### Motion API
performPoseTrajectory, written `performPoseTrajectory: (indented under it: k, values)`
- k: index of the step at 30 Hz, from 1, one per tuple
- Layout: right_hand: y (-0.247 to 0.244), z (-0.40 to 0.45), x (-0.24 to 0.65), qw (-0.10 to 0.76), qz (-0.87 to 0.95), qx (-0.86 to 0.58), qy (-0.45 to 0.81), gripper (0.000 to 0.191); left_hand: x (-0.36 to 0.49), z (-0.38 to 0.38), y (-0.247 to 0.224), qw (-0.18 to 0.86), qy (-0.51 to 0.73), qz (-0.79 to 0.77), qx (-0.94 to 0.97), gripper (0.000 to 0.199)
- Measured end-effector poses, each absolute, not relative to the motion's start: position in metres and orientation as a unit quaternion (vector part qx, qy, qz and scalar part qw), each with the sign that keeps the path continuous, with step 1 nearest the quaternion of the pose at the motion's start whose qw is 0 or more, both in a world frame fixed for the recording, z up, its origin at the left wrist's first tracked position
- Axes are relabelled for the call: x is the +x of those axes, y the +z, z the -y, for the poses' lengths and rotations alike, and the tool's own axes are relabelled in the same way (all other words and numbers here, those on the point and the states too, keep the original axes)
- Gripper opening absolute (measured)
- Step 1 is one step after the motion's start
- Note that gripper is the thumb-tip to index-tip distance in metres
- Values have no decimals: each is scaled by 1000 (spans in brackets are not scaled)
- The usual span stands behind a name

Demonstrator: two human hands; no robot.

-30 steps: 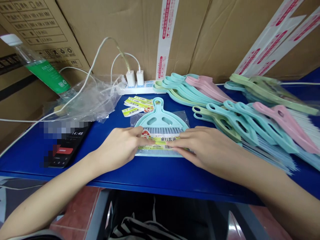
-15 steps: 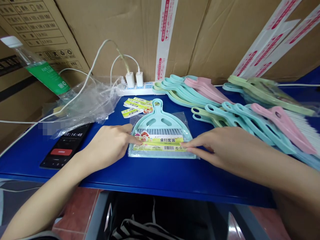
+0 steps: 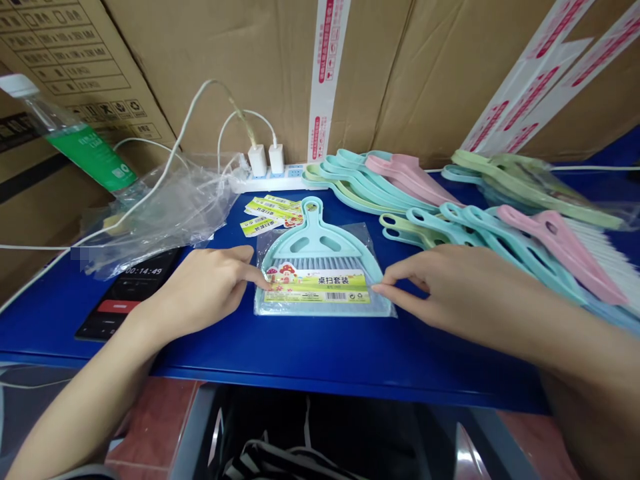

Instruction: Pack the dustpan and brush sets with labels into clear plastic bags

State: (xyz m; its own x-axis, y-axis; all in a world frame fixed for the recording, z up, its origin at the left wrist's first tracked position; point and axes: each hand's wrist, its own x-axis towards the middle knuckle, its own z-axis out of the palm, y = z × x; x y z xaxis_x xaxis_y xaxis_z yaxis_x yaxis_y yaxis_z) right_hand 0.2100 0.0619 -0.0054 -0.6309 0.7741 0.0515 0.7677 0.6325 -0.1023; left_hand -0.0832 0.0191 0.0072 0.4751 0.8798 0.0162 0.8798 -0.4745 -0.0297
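Note:
A light-blue dustpan (image 3: 316,230) with a grey-bristled brush (image 3: 320,264) lies flat in a clear plastic bag (image 3: 373,235). Across its lower part runs a yellow-green label (image 3: 320,285) with red mushrooms and Chinese print. One stretched finger of my left hand (image 3: 210,287) touches the label's left end; the other fingers are partly curled or hidden, and nothing shows in them. My right hand (image 3: 425,280) has thumb and forefinger nearly together at the bag's right edge, apparently pinching the plastic. Several loose labels (image 3: 257,227) lie behind the left hand.
Brushes (image 3: 470,233) and stacked dustpans (image 3: 345,175) lie to the right and back. A bagged green dustpan (image 3: 540,183) is farther right. On the left are a phone (image 3: 125,287), crumpled plastic bags (image 3: 175,193), a tilted bottle (image 3: 90,153) and white cables. A power strip (image 3: 295,175) stands against cardboard boxes (image 3: 260,60).
My hands have moved outward from the label: the left finger has slid to its left end, and the right fingertips to the bag's right edge. The label's middle now shows more fully.

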Motion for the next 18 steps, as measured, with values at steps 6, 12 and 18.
performPoseTrajectory:
  k: [6,12,18]
  values:
    - [-5,-64,192,17,888,-460,-3,43,-76,-17,-2,101,-49,456,-883,37]
    - [-11,-70,194,45,903,-427,15,40,-72,-21,-12,157,-78,416,-892,37]
    - [-13,-72,198,75,910,-406,31,36,-72,-23,-16,180,-92,406,-891,40]
